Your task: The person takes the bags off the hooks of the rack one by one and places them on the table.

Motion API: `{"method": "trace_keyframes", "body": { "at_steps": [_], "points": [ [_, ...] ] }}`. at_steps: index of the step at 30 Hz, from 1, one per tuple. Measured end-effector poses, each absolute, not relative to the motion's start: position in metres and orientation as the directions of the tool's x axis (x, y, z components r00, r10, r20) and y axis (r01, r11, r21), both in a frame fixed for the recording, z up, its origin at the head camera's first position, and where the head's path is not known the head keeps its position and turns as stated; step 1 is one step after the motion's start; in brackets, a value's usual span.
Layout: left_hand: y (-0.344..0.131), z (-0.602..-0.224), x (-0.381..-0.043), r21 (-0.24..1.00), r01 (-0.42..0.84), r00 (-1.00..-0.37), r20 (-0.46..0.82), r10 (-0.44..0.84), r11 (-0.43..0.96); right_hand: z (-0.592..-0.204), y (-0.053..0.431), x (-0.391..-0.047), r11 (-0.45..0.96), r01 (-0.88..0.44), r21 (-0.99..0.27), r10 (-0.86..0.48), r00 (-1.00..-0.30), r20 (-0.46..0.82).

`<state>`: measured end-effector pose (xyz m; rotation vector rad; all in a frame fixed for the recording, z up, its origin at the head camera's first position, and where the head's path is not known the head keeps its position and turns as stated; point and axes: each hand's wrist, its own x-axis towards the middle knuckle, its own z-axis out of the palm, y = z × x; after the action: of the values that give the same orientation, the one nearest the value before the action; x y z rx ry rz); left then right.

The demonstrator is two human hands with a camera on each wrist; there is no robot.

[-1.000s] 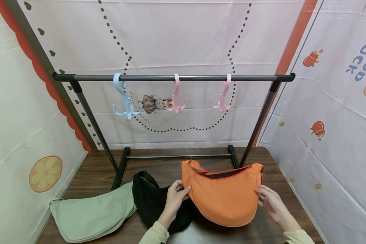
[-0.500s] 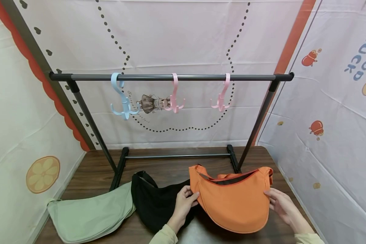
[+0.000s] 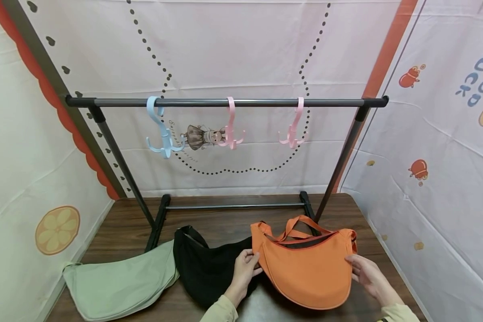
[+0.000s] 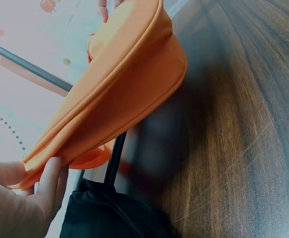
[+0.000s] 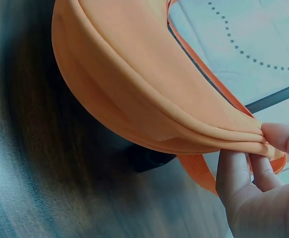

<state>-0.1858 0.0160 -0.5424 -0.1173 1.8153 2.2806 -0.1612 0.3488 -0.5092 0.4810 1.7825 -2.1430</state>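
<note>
An orange crescent-shaped shoulder bag (image 3: 306, 273) is held up between both hands over the right part of the table, its top opening showing a dark lining. My left hand (image 3: 244, 273) pinches its left edge, thumb in front and fingers behind. The right hand (image 3: 369, 273) pinches the opposite edge the same way. Behind the opening the orange strap (image 3: 294, 226) stands up in a loop. In both wrist views the underside of the bag hangs over the wood. A black bag (image 3: 209, 266) lies just left of my left hand, partly covered by it.
A pale green bag (image 3: 120, 284) lies at the left on the wooden table (image 3: 225, 223). Behind stands a black rack whose top bar (image 3: 265, 103) carries a blue hook (image 3: 166, 134) and two pink hooks, one central (image 3: 231, 125), one right (image 3: 294, 125). Printed cloth walls surround the table.
Both hands have moved the orange bag right and slightly toward the person, mostly in the first half second. The strap has flipped up into a loop behind the opening.
</note>
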Motion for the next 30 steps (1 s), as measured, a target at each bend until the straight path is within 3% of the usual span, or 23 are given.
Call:
{"method": "trace_keyframes", "body": {
  "at_steps": [30],
  "points": [
    [0.024, -0.562, -0.196, 0.937, -0.256, -0.964, -0.267, -0.015, -0.237, -0.545, 0.346, -0.176, -0.18, 0.484, -0.857, 0.104, -0.857, -0.505]
  ]
}}
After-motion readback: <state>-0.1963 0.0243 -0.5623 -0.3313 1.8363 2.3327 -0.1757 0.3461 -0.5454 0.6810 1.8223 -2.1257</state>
